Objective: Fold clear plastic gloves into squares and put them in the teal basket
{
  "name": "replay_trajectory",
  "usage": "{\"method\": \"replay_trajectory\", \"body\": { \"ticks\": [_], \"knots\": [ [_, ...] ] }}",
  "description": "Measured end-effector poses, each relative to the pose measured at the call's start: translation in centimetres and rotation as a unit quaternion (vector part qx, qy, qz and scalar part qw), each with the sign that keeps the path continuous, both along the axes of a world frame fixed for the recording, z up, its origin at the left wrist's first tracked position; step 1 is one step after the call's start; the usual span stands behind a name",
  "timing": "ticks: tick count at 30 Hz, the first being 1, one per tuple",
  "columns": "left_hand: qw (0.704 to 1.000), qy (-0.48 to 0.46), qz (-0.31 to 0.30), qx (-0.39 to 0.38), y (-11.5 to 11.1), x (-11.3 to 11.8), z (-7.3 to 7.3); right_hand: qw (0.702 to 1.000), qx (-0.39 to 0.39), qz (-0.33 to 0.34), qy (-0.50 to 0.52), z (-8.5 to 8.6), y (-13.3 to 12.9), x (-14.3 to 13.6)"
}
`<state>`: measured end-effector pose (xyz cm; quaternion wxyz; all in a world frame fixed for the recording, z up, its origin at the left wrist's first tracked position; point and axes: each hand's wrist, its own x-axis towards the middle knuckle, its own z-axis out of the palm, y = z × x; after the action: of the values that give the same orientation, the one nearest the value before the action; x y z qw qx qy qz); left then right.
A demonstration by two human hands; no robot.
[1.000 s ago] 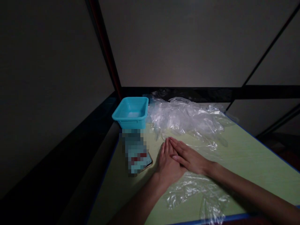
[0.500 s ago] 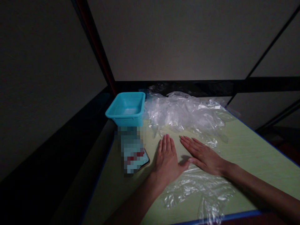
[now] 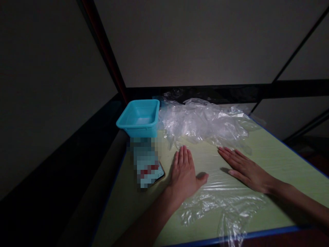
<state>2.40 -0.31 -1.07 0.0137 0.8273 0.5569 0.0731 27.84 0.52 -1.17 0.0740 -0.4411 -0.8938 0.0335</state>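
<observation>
Across the front of the tabletop [image 3: 290, 171], clear plastic film [image 3: 231, 202] reaches past the near edge. Left hand [image 3: 184, 176] and right hand [image 3: 246, 170] lie palm-down, apart, fingers together, thumbs out; even pressure, left anchoring, right stroking outward, should best smooth creases.

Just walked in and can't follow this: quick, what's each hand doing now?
Left hand: open, palm down by the plastic sheet, gripping nothing.
Right hand: open, palm down across from it, gripping nothing.
</observation>
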Motion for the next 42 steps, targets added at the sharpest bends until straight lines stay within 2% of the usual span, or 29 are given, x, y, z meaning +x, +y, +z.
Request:
{"method": "replay_trajectory", "body": {
  "ticks": [6, 11, 14, 17, 21, 24, 27, 34, 42],
  "knots": [
    [1.0, 0.006, 0.002, 0.017, -0.1, 0.0, -0.5, 1.0, -0.002, -0.025, -0.017, -0.2, -0.4, 1.9],
    [1.0, 0.0, -0.001, 0.015, -0.1, 0.1, -0.3, 0.998, 0.043, -0.037, -0.015, -0.5, -1.1, 4.0],
    [1.0, -0.005, 0.0, 0.005, -0.1, 0.1, 0.0, 0.996, 0.073, -0.059, -0.004, 0.2, -1.5, 3.6],
    [1.0, -0.007, -0.003, -0.002, -0.2, 0.1, 0.3, 0.994, 0.082, -0.066, 0.026, 1.8, -1.8, 0.5],
    [1.0, -0.004, -0.013, -0.005, -0.3, 0.1, 0.7, 0.998, 0.053, 0.021, 0.035, 3.1, -1.8, -6.0],
    [0.999, 0.002, -0.034, -0.007, -0.3, 0.0, 0.8, 0.996, 0.023, 0.073, 0.045, 2.6, -1.7, -9.8],
    [0.999, 0.006, -0.044, -0.006, -0.3, -0.1, 0.9, 0.995, -0.005, 0.081, 0.066, 1.5, -1.7, -11.4],
    [1.0, 0.007, -0.016, -0.008, -0.3, 0.1, 1.0, 0.996, 0.023, 0.043, 0.075, -0.2, -1.5, -10.0],
    [1.0, -0.002, -0.005, 0.014, -0.3, 0.1, 0.2, 0.997, 0.07, 0.01, 0.022, -0.7, -1.5, -5.5]
  ]
}}
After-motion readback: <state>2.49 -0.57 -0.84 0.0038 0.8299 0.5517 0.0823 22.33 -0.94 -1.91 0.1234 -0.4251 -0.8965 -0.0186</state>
